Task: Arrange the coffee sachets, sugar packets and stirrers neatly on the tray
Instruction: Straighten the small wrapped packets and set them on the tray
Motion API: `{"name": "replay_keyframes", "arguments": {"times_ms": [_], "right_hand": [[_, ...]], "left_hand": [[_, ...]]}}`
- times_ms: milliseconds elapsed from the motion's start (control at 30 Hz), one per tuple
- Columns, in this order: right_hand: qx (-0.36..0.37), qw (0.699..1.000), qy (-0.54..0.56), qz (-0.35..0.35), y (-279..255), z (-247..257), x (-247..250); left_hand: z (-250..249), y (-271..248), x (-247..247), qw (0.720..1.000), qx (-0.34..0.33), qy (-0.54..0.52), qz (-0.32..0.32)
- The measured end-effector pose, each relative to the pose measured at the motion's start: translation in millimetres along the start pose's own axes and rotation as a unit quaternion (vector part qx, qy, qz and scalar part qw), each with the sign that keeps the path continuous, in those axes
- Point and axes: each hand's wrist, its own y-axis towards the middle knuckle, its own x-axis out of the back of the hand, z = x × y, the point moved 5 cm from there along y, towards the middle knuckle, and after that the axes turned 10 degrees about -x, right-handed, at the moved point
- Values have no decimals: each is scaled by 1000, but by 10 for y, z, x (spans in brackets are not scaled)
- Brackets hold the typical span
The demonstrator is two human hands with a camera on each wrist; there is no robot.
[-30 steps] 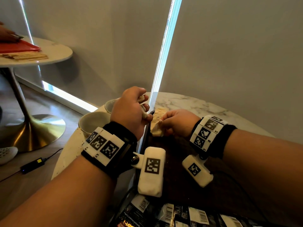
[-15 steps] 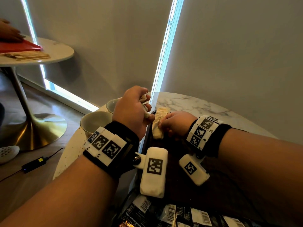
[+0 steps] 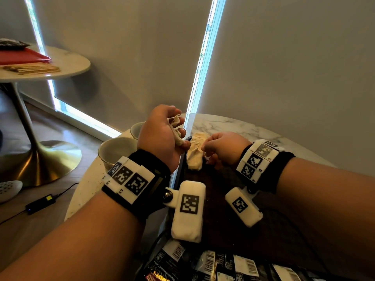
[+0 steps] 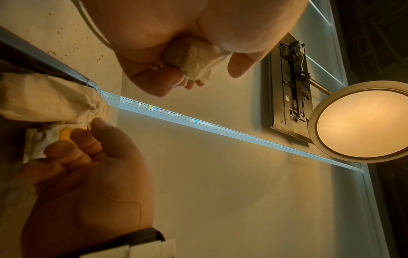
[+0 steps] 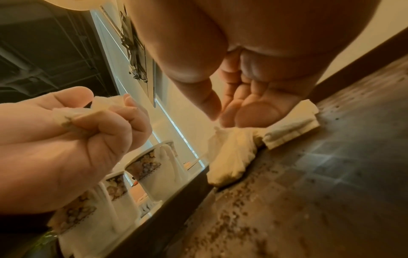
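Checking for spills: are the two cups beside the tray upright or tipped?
Upright. The cups stand on their bases beside the tray edge, rims up in the head view; contents cannot be told.

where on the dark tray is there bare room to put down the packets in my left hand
Bare: the dark tray's middle, between the pale paper packets at its far edge and the black barcoded sachets crowding the near edge. The left hand grips crumpled packets; the right hand pinches those on the tray.

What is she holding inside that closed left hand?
The left hand grips crumpled pale paper packets, likely sugar; their ends poke out between the fingers. How many there are, and any print on them, is hidden by the curled fingers.
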Motion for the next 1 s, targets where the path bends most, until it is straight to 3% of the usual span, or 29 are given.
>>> {"name": "replay_keyframes", "arguments": {"times_ms": [133,200,633,800,1000], "right_hand": [[18,986,100,133,-85,32,-127],[17,982,78,168,-116,31,-223],[-16,983,88,160,-11,12,-285],[14,984,102,145,-14,12,-213],[108,974,176,96,-79,82,15]], "left_hand": [[8,7,6,1000,0,0,-2],[14,9,5,1000,1,-2,-3],[18,17,11,1000,7,3,-5],[22,7,-9,1000,15,-1,2],[57,-40,-14,998,44,16,33]]}}
